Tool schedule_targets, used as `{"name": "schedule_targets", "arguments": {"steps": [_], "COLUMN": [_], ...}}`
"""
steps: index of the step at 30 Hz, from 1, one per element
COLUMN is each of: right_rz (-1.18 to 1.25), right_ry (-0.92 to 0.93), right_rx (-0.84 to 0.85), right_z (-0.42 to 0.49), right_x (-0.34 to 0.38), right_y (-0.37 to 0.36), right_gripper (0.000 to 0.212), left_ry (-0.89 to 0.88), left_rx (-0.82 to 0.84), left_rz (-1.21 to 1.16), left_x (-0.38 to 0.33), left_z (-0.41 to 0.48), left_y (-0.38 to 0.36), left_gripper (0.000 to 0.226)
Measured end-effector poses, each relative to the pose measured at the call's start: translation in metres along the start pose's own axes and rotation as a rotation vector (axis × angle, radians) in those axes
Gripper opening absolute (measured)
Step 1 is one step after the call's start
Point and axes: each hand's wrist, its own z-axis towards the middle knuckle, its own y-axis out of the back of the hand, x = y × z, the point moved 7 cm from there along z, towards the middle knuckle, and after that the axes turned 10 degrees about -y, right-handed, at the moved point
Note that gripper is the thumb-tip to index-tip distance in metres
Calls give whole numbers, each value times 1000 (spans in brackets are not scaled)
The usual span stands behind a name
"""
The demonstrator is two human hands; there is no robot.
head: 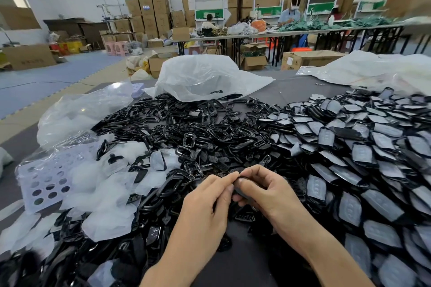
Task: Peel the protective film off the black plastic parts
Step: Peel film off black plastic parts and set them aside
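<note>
Head view, centre foreground. Both hands meet over the near edge of a dark grey table (300, 87).

Left hand (206, 202): fingers curled, with the thumb and forefinger tips (229, 178) pinched together at the upper end of a single black plastic part (240, 187).

Right hand (270, 191): fingers curled round the same part from the right, with the thumb laid across its top and the other fingertips showing beneath it.

The part lies between the two hands and is mostly covered by them. Whether film is on it cannot be told.

Right of the hands: a pile of film-covered parts (363, 154), black shells faced with a greyish film, overlapping like scales and reaching close to the right wrist.

Beyond and left of the hands: a heap of black frames (186, 128), glossy and open in the middle.

Far left: loose pieces of translucent film (109, 219) lying over a pale lavender perforated tray (42, 184).

At the far side of the heap: a crumpled clear plastic bag (203, 74).

Background: stacked cardboard cartons (151, 14) and a long work table (303, 30) with seated workers. The carton labels and printing are too small and blurred to read.
</note>
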Motion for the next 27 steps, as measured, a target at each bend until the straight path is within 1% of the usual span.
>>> {"name": "schedule_targets", "arguments": {"steps": [3,6,9,14,16,19,22,25,27], "right_rz": [18,101,165,200,214,248,259,191,162], "right_ry": [31,17,14,14,10,18,20,33,39], "right_rx": [-79,-139,-209,-280,-292,-280,-232,-241,-237], "right_z": [0,-1,-3,-3,-1,0,1,-1,-2], "right_x": [1,0,1,2,1,1,2,4,5], "right_y": [5,6,10,19,22,21,17,14,13], "right_gripper": [3,14,25,12,11,17,22,31,34], "left_ry": [-52,-172,-248,-332,-317,-290,-201,-131,-124], "left_rx": [27,159,226,321,291,230,132,87,122], "left_rz": [87,232,331,325,262,202,143,169,225], "left_x": [-6,-15,-20,-34,-36,-39,-34,-25,-21], "left_z": [-2,-4,-4,-9,-10,-9,-6,-4,-4], "left_y": [2,-4,-10,-26,-29,-24,-13,-4,-3], "left_gripper": [33,38,40,40,40,34,31,30,31]}}
